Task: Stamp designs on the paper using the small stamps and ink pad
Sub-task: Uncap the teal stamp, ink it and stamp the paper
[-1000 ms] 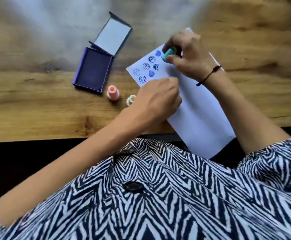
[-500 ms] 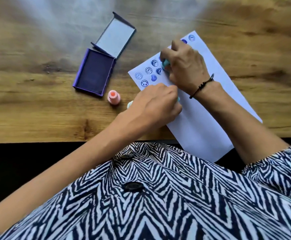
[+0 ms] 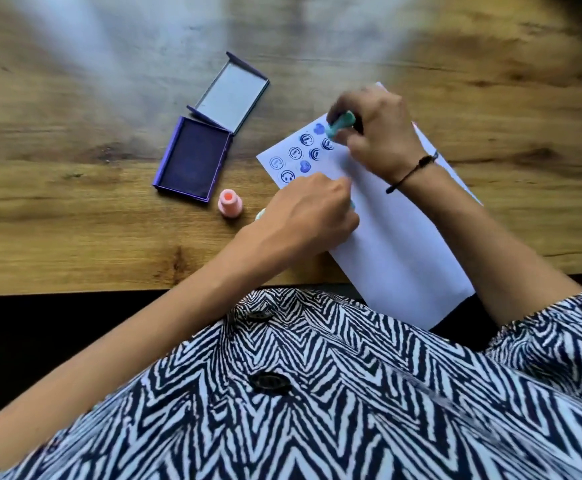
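An open purple ink pad point(image 3: 192, 160) and a pink stamp point(image 3: 230, 202) sat left of the paper point(image 3: 397, 237). The right hand point(image 3: 376, 133) pinched a teal stamp point(image 3: 341, 124) over the prints; the left hand point(image 3: 308, 213) lay curled on the sheet, its grip hidden

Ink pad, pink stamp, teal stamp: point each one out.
ink pad point(image 3: 192, 161), head view, middle of the dark inked surface.
pink stamp point(image 3: 229, 202), head view, its body.
teal stamp point(image 3: 341, 123), head view, its visible barrel.

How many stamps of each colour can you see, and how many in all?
Teal stamps: 1, held in the right hand, the teal stamp
Pink stamps: 1, the pink stamp standing on the table
Pale green stamps: 1, the pale green stamp, mostly hidden behind the left hand
Total: 3 stamps
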`<state>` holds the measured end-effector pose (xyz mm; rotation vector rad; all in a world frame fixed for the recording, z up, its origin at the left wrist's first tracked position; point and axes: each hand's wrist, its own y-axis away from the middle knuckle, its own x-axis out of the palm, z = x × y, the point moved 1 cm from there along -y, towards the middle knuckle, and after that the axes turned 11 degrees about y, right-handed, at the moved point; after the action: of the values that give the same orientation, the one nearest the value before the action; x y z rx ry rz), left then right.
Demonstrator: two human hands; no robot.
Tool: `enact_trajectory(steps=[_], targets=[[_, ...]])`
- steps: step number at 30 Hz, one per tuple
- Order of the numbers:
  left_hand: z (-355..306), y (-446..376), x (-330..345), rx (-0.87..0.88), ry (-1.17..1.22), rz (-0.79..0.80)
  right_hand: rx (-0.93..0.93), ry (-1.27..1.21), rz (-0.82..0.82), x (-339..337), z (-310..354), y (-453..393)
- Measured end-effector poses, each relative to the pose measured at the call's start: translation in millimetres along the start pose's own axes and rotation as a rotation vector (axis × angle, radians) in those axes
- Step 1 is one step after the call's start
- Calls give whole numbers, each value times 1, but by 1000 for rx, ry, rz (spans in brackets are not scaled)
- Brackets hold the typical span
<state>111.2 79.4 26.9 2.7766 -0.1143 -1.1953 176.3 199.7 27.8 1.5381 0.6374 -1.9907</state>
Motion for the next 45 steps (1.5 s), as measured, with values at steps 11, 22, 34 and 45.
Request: enact_trajectory(steps=[11,22,34,45], targets=[[4,6,-7,-73,286,-146,297,-666,-44,-25,-4,37],[11,14,-17,-248,907,-350,340,-898,1,-21,-1,56],[10,18,-20,-250,1203,-362,196,-930,76,-29,24,62],[22,26,-33,-217,1024,-418,127,-877,78,-22,43,59]])
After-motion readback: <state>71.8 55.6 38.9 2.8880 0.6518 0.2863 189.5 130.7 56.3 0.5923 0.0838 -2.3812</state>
